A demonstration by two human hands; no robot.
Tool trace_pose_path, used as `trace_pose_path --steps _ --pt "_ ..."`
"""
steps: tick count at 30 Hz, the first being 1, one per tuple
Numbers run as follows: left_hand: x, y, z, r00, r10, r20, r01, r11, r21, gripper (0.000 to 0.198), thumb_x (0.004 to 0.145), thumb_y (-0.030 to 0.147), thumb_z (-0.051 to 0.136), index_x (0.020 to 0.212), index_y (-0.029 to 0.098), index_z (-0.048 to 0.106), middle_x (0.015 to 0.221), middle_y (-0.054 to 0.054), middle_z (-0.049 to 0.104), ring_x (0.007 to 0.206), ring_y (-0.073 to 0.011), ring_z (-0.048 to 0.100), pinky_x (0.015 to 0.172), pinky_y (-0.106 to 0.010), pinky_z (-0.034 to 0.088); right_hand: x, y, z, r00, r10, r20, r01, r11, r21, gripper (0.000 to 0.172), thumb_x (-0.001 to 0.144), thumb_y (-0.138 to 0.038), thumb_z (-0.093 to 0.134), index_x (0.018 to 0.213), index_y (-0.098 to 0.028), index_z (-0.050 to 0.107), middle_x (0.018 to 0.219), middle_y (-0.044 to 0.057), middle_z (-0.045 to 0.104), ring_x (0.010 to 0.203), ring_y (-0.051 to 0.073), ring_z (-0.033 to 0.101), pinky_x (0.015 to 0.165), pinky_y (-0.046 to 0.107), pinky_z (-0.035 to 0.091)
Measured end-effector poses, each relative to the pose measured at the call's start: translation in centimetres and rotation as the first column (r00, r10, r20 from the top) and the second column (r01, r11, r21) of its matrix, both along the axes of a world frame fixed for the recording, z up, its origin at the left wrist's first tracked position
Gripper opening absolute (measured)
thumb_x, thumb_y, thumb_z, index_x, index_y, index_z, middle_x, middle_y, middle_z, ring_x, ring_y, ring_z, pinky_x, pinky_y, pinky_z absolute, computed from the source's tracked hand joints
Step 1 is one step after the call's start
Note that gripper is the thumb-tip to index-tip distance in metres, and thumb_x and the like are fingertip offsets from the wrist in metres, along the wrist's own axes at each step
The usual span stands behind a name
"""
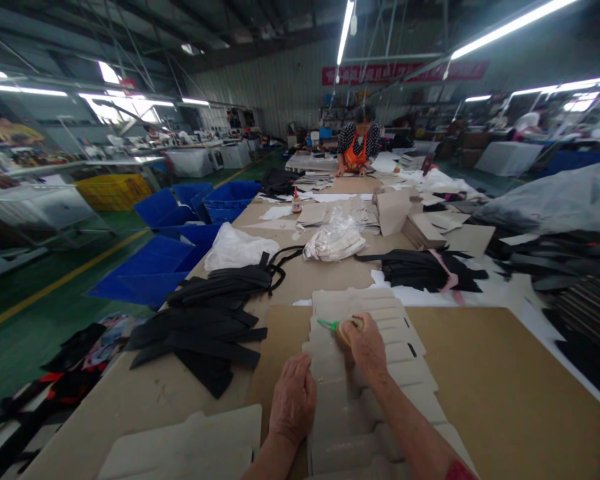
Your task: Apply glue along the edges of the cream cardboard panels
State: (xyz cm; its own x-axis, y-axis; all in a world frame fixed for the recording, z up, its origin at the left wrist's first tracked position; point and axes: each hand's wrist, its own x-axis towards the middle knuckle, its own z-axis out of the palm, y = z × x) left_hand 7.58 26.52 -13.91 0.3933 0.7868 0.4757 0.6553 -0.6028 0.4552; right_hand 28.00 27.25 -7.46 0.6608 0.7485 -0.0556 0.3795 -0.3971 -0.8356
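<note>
From the head camera, the left hand [293,400] lies open and flat, pressing on the edge of a notched card template [337,400], its fingers unclenched. The right hand [365,347] is closed around a small glue bottle [350,331], whose green nozzle points left, and the bottle sits just above the template's surface or touching it; the contact is hard to tell. The template lies under and between both hands, on a sheet of brown kraft board [480,373] spread over the counter [145,400]. A second pale card piece [180,447] lies near the left hand, and black fabric strips [200,340] are heaped just beyond it. Further along the counter are a clear plastic bag [334,237] and a white plastic bag [237,247]. At the far end a person in an orange apron [359,143] works with both hands on the counter, well apart, and blue plastic crates [150,270] stand on the floor alongside
</note>
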Motion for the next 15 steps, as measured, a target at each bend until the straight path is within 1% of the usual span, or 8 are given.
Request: trace_pose_path --steps 3,5,6,8,9,11,13,15 --pt "-0.1 0.2 -0.1 1.000 -0.009 0.006 0.009 1.000 0.012 0.030 0.091 0.016 0.041 0.114 0.017 0.061 0.115 -0.011 0.067 0.110 -0.0238 0.062 0.097 -0.046 0.055 -1.0 0.1 0.0 0.998 -0.019 -0.063 0.022 0.999 0.043 0.033 0.078 -0.046 0.055 0.102 -0.024 0.059 0.103 0.008 0.064 0.098 0.027 0.060 0.088 0.037 0.043" --pt "-0.2 0.4 -0.3 1.000 -0.022 0.017 0.021 1.000 0.019 0.030 0.092 0.018 0.041 0.114 0.017 0.061 0.114 -0.011 0.067 0.110 -0.0247 0.062 0.097 -0.048 0.055 -1.5 0.1 0.1 0.992 -0.037 -0.122 0.046 0.996 0.078 0.031 0.076 -0.045 0.058 0.099 -0.025 0.060 0.099 0.006 0.066 0.095 0.025 0.061 0.087 0.036 0.045" --pt "-0.2 0.5 -0.5 0.999 -0.027 0.021 0.026 0.999 0.022 0.030 0.092 0.019 0.042 0.114 0.017 0.061 0.113 -0.012 0.067 0.109 -0.0251 0.063 0.096 -0.048 0.055 -1.6 0.1 0.1 0.986 -0.048 -0.159 0.064 0.993 0.095 0.031 0.075 -0.045 0.059 0.099 -0.025 0.060 0.096 0.005 0.067 0.091 0.024 0.062 0.083 0.034 0.047" --pt "-0.4 0.8 -0.8 0.999 -0.033 0.022 0.032 0.999 0.031 0.030 0.091 0.020 0.042 0.115 0.017 0.061 0.113 -0.012 0.067 0.108 -0.0255 0.063 0.096 -0.049 0.055 -1.3 -0.1 0.2 0.965 -0.080 -0.251 0.113 0.986 0.119 0.033 0.075 -0.047 0.059 0.099 -0.025 0.060 0.087 0.002 0.068 0.079 0.021 0.064 0.070 0.031 0.050" --pt "-0.4 0.9 -1.0 0.999 -0.033 0.019 0.033 0.999 0.034 0.030 0.092 0.021 0.042 0.115 0.017 0.061 0.113 -0.011 0.067 0.108 -0.0254 0.063 0.096 -0.049 0.055 -0.8 -0.3 0.3 0.949 -0.101 -0.299 0.144 0.982 0.124 0.034 0.075 -0.048 0.059 0.100 -0.025 0.059 0.083 0.001 0.068 0.072 0.020 0.064 0.061 0.029 0.049" --pt "-0.5 1.0 -1.3 0.999 -0.035 0.014 0.034 0.999 0.035 0.030 0.092 0.021 0.042 0.115 0.018 0.061 0.114 -0.011 0.067 0.109 -0.0250 0.062 0.096 -0.048 0.055 0.9 -1.0 0.3 0.910 -0.152 -0.385 0.214 0.969 0.126 0.038 0.076 -0.051 0.057 0.103 -0.024 0.057 0.077 0.000 0.067 0.059 0.018 0.062 0.047 0.026 0.045" --pt "-0.6 1.0 -1.5 0.999 -0.036 0.017 0.036 0.999 0.030 0.031 0.092 0.022 0.042 0.115 0.017 0.061 0.115 -0.011 0.067 0.110 -0.0249 0.062 0.097 -0.047 0.054 3.5 -1.9 0.3 0.872 -0.216 -0.440 0.295 0.948 0.119 0.043 0.076 -0.054 0.056 0.105 -0.024 0.054 0.076 0.000 0.067 0.053 0.017 0.061 0.041 0.024 0.040" --pt "-0.6 1.0 -1.5 1.000 -0.026 0.014 0.025 0.999 0.020 0.031 0.092 0.023 0.042 0.115 0.017 0.062 0.116 -0.011 0.067 0.111 -0.0248 0.062 0.098 -0.047 0.054 6.5 -2.9 0.1 0.839 -0.294 -0.458 0.384 0.916 0.115 0.046 0.074 -0.056 0.056 0.107 -0.024 0.050 0.076 -0.001 0.065 0.051 0.015 0.059 0.041 0.023 0.039"
